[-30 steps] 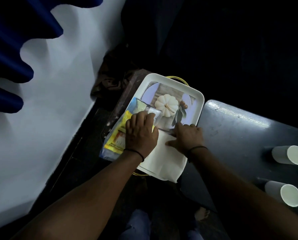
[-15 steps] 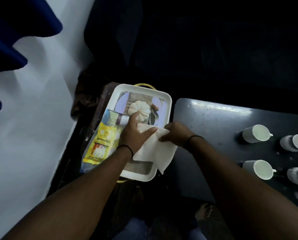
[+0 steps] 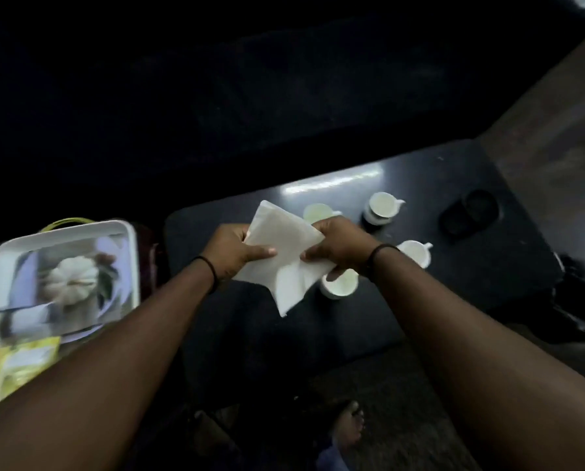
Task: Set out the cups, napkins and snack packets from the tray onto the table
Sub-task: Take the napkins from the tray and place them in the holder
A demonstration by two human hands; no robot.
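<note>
A stack of white napkins (image 3: 282, 253) hangs above the dark table (image 3: 454, 283), held from both sides. My left hand (image 3: 231, 251) grips its left edge and my right hand (image 3: 337, 248) grips its right edge. Several white cups stand on the table: one (image 3: 384, 207) at the back, one (image 3: 416, 253) to the right of my wrist, one (image 3: 340, 285) partly under the napkins, and one (image 3: 314, 212) behind them. The white tray (image 3: 63, 232) with a pumpkin picture sits at the left. Yellow snack packets (image 3: 15, 367) lie at its near end.
A dark oval object (image 3: 469, 212) lies on the table's far right part. A dark sofa fills the background. A bare foot (image 3: 350, 426) rests on the floor below the table's near edge. A dark heap (image 3: 579, 300) lies on the floor at the right.
Both hands have lifted the napkins off the tray and carried them right, over the table. The view has swung right, so the tray now sits at the left edge.
</note>
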